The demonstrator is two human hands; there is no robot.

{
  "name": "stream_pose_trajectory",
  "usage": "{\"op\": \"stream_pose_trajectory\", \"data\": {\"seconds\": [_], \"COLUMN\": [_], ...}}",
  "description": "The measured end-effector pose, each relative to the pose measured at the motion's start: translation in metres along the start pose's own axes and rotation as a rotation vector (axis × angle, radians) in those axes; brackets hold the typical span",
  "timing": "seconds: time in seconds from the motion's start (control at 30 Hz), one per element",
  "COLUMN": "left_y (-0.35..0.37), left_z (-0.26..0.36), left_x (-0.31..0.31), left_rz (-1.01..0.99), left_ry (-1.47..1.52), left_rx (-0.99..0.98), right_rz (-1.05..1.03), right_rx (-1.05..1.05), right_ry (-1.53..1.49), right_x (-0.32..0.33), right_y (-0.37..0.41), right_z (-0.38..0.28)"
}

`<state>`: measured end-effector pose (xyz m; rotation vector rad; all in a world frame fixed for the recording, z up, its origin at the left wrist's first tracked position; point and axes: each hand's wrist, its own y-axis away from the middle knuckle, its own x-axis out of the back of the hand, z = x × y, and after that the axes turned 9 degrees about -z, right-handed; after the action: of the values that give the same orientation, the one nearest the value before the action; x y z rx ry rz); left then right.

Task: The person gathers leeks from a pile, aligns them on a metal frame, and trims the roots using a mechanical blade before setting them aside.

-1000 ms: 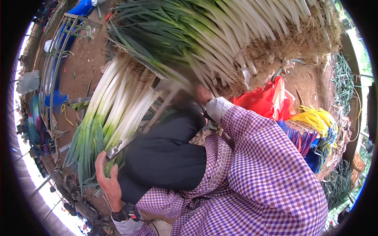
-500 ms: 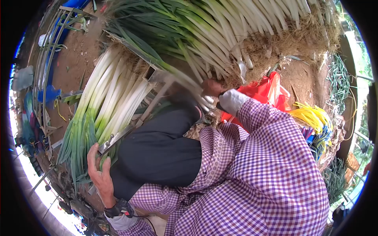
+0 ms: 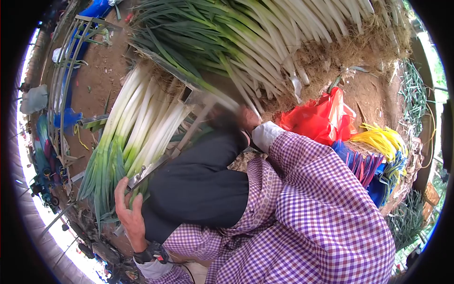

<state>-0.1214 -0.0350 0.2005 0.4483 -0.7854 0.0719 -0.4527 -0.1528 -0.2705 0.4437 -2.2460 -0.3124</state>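
Note:
My right hand (image 3: 248, 118) is closed round the white lower part of a leek (image 3: 215, 92), slightly blurred, above my dark-covered knee. This leek slants up and left toward its green leaves. A blurred dark shape beside the hand cannot be made out. My left hand (image 3: 130, 218) has its thumb and fingers apart, holding nothing, beside the metal end of a frame (image 3: 137, 179) and the green tops of a bunch of leeks (image 3: 142, 111). That bunch lies on the frame, roots up.
A large heap of leeks (image 3: 265, 33) lies ahead, roots to the right. On the right are a red plastic bag (image 3: 321, 118), yellow ties (image 3: 378, 142) and blue and purple ties (image 3: 357, 163). A metal rack (image 3: 66, 80) stands at the left.
My right hand has moved a little left and down along with the leek. The lower ends seen under it before are now hidden. My left hand stays beside the frame end.

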Motion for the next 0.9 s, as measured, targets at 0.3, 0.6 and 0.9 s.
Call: {"op": "stream_pose_trajectory", "data": {"seconds": [0.3,0.6,0.9], "left_y": [-0.002,0.0,0.006], "left_z": [-0.002,0.005,0.126], "left_x": [0.002,0.003,-0.032], "left_rz": [0.001,0.046,0.1], "left_ry": [0.003,-0.09,0.637], "left_rx": [0.026,-0.022,-0.233], "right_rz": [-0.378,-0.446,-0.651], "right_rx": [-0.288,-0.077,-0.261], "right_ry": [-0.104,-0.121,-0.434], "right_x": [0.059,0.186,0.301], "right_y": [-0.018,-0.025,0.032], "right_z": [-0.04,-0.058,-0.028]}}
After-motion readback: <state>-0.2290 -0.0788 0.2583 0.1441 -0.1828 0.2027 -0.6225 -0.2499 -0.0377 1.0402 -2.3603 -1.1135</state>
